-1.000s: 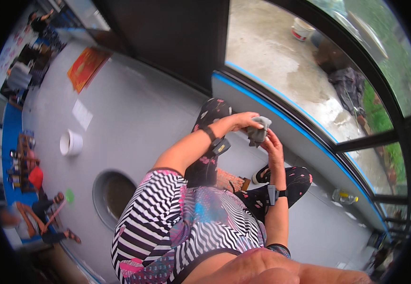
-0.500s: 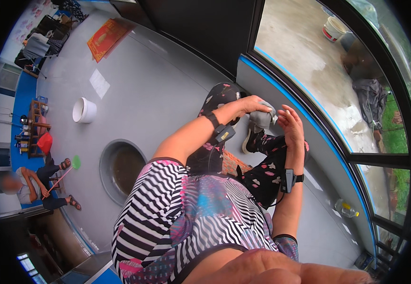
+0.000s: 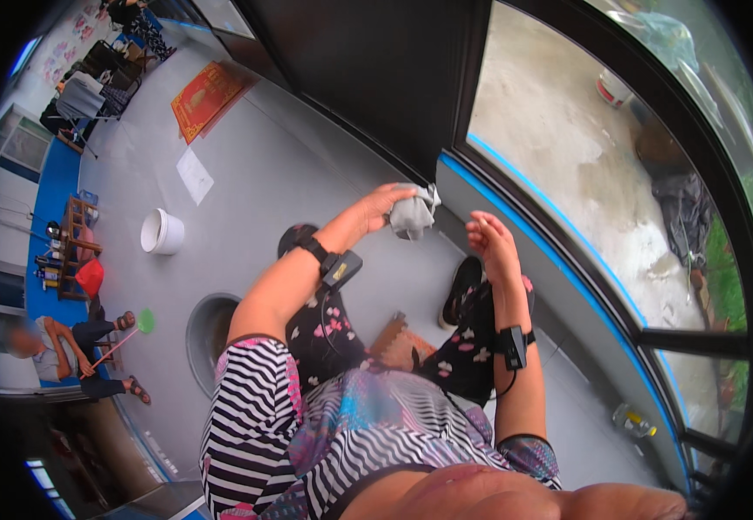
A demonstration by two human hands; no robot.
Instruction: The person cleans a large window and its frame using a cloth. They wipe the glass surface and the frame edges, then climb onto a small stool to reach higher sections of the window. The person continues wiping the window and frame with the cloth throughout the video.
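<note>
A crumpled grey cloth (image 3: 413, 217) with pale edges is gripped in my left hand (image 3: 376, 206), held up over the grey floor in front of my knees. To its right, apart from the cloth, my right hand (image 3: 498, 249) is raised near the low wall below the window. Its fingers are curled in, with the tips drawn together. A small pale spot shows at those fingertips, too small to name. Dark boxes are strapped to both wrists. Between my legs, an orange-brown patterned piece (image 3: 400, 342) shows below me.
A large grey tub (image 3: 198, 338) stands at my left, partly behind my arm. Beyond it are a white bucket (image 3: 162, 232), a paper sheet (image 3: 194, 175) and a red mat (image 3: 207, 102). A seated person (image 3: 60, 347) holds a green swatter. A clear bottle (image 3: 634, 422) lies by the window wall.
My left hand has carried the grey cloth left, away from my right hand. The right hand has shifted slightly left and lower, its fingers more curled. My knees have spread apart.
</note>
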